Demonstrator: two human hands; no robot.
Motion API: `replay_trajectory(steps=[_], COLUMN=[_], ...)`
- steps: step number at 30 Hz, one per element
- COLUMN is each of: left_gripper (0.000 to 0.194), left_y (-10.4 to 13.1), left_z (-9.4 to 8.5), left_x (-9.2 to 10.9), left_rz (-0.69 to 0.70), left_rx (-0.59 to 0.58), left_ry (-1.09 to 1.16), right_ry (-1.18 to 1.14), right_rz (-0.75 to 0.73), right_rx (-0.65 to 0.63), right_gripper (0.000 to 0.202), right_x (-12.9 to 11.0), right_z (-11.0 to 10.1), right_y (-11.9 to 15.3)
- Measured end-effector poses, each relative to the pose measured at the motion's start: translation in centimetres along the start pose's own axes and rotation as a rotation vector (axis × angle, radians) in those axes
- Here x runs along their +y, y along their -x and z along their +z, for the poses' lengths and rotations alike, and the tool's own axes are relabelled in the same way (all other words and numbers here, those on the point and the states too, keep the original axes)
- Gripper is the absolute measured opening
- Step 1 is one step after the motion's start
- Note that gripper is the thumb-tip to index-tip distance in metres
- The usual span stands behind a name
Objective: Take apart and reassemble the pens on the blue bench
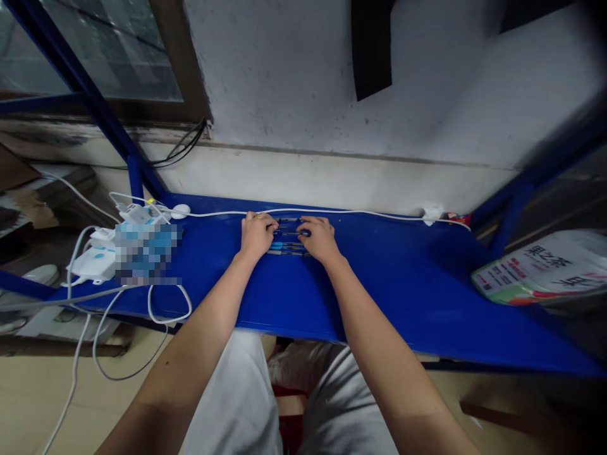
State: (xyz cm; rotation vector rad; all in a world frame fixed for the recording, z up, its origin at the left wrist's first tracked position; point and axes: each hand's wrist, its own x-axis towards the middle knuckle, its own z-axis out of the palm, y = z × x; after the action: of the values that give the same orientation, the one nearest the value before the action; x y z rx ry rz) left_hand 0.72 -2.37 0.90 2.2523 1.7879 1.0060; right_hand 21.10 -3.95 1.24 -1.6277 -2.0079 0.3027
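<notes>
Several slim pens (288,247) lie side by side on the blue shelf top (294,297), running left to right, some with light blue parts. My left hand (257,235) is at their left ends, its fingers bent and closed on the end of a dark pen (287,233). At the other end of that pen, my right hand (319,237) has its thumb and fingers pinched together. Another dark pen lies just beyond it, close to the fingertips of both hands. My fingers partly cover the pen ends.
White power strips (97,256) with plugs and looping cords crowd the left end. A white cable (332,210) runs along the back by the wall. On the right stands a large labelled container (540,268). Blue frame posts (509,215) rise at both ends.
</notes>
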Motion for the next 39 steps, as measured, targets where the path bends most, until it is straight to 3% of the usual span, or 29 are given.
replay_trajectory(steps=[10,29,39], left_gripper=[0.028,0.024,0.024], left_y=[1.8,1.1,0.8], left_z=[-1.8,-0.3,-0.6], left_x=[-0.2,0.4,-1.0], left_rz=[0.063,0.137,0.047], left_rx=[-0.042,-0.121,-0.051], left_ry=[-0.131,-0.066,-0.060], right_ry=[-0.031,0.001,-0.109], right_rz=[0.035,-0.005,0.061], right_rx=[0.024,-0.017,0.092], right_gripper=[0.015,0.022,0.033], right_x=[0.6,0.2,2.1], right_z=[0.3,0.2,0.2], right_y=[-0.1,0.0,-0.9])
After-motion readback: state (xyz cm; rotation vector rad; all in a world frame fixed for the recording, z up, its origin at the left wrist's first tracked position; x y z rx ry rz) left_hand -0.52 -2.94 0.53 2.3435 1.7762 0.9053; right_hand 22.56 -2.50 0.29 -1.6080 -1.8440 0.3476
